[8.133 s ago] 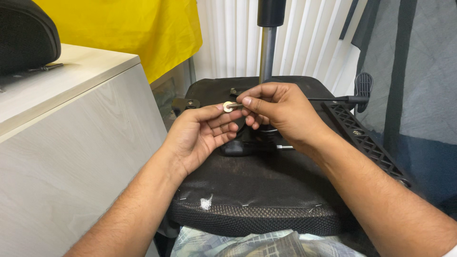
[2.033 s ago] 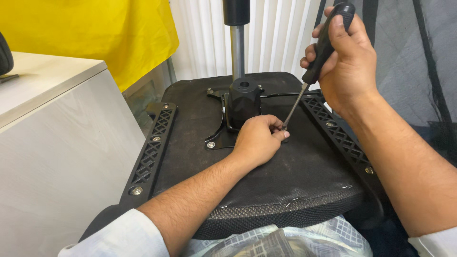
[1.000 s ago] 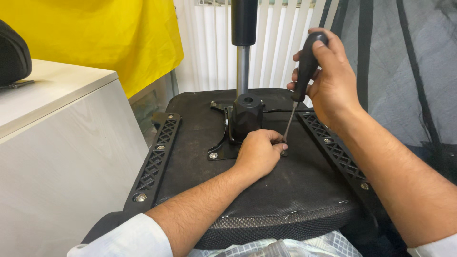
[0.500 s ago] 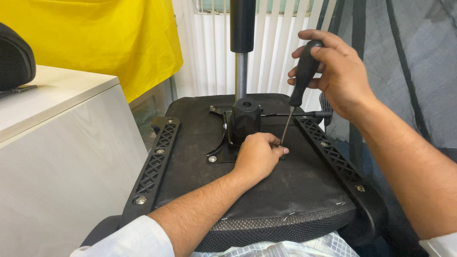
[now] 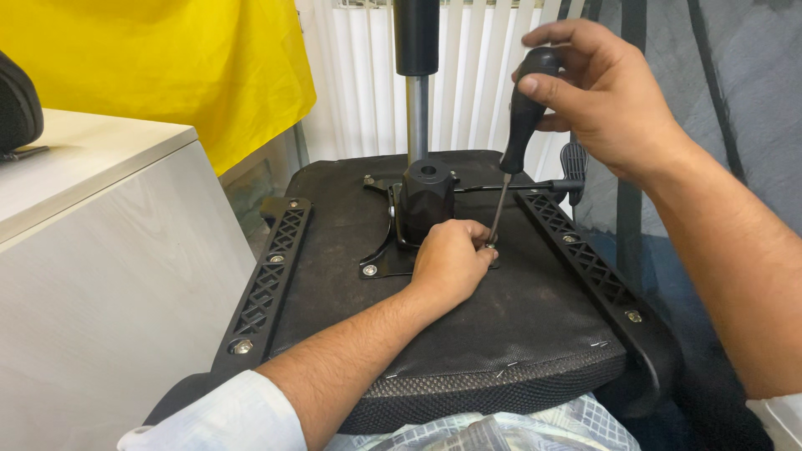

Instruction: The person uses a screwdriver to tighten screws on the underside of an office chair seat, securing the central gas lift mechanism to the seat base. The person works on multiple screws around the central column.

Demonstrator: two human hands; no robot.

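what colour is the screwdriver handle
Black: the screwdriver handle, gripped in the right hand, shows clearly in the head view.

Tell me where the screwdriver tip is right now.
In the head view, the screwdriver, held by the right hand, has its tip at a screw beside the left hand's fingertips, just right of the black centre mount.

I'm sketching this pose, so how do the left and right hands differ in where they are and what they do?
The left hand lies low on the underside of the upturned chair seat, fingers curled beside the screwdriver's tip. The right hand is raised well above it, wrapped round the black handle of the screwdriver. The left holds no tool; the right has a closed grip on one. Both are bare, and both meet at the same spot on the black mounting plate.
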